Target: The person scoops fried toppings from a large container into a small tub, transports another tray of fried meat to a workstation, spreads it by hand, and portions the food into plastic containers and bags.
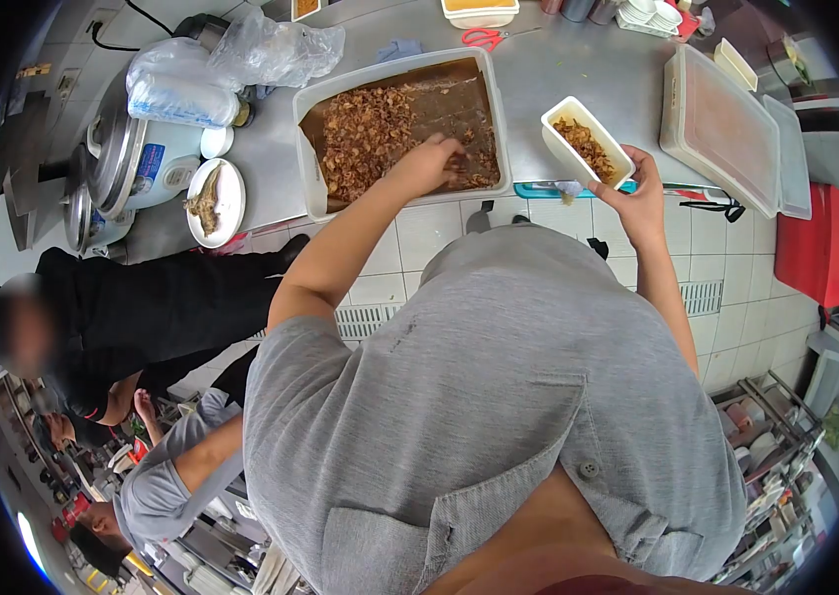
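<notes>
My left hand [429, 166] is inside a large white plastic bin [301, 149] at the upper middle. Its fingers are curled down near the brown liner; what they hold, if anything, is hidden. Brown, flaky pieces [365, 134] are heaped on the bin's left side, with a few scattered at the right. My right hand [640, 193] grips the near right end of a small white rectangular container [560, 151], thumb on its rim. Similar brown flakes [586, 149] partly fill this container, which is tilted slightly, to the right of the bin.
On the steel counter [538, 74] are red scissors [484, 38], a lidded plastic box [722, 129] at right, plastic bags [276, 50] and a white plate [231, 203] with a food piece at left. A person in black [162, 297] stands left; another in grey [167, 476] is below.
</notes>
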A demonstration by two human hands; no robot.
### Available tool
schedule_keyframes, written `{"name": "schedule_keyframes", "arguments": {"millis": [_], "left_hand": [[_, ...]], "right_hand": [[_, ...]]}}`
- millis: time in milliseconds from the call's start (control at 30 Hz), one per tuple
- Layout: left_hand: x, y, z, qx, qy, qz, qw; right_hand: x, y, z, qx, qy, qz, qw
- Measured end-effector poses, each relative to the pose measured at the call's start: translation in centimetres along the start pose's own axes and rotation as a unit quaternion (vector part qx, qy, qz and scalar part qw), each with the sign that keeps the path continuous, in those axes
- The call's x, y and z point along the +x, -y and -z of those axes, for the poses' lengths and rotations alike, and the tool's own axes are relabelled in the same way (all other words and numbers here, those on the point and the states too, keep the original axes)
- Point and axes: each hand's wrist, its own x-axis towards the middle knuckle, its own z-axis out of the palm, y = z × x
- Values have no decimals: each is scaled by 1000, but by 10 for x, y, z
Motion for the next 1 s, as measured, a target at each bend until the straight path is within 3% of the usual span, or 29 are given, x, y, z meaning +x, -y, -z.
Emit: {"name": "schedule_keyframes", "arguments": {"millis": [67, 167, 200, 300, 400, 567, 633, 667, 733, 767, 867, 1000], "left_hand": [[15, -14, 2, -81, 3, 7, 997], [48, 4, 5, 57, -161, -47, 984], [49, 6, 1, 57, -162, -46, 984], [51, -9, -1, 86, -23, -74, 993], [35, -31, -5, 106, 40, -82, 990], [28, -39, 1, 150, 61, -97, 982], [30, -36, 11, 240, 134, -144, 951], [32, -27, 14, 240, 133, -145, 951], [37, 4, 20, 90, 83, -167, 978], [40, 13, 24, 55, 20, -187, 981], [39, 28, 26, 53, -13, -136, 989], [12, -9, 29, 161, 114, -189, 962]], "right_hand": [[-1, 1, 0, 8, -1, -2, 1000], [-3, 8, 0, 6, -2, -8, 1000], [-3, 7, -1, 6, -1, -7, 1000], [-3, 5, -1, 10, 6, -8, 1000], [-6, 6, -1, 1, 0, -3, 1000], [-9, -1, -2, 8, 1, -24, 1000], [-9, -2, -2, 6, 2, -22, 1000], [-8, -2, -1, 6, 1, -21, 1000], [-8, 2, 1, 8, -4, -23, 1000], [-8, 2, 0, 12, -8, -25, 1000], [-5, -8, 0, 8, -8, -29, 1000], [-6, -3, 1, -4, -4, -19, 1000]]}}
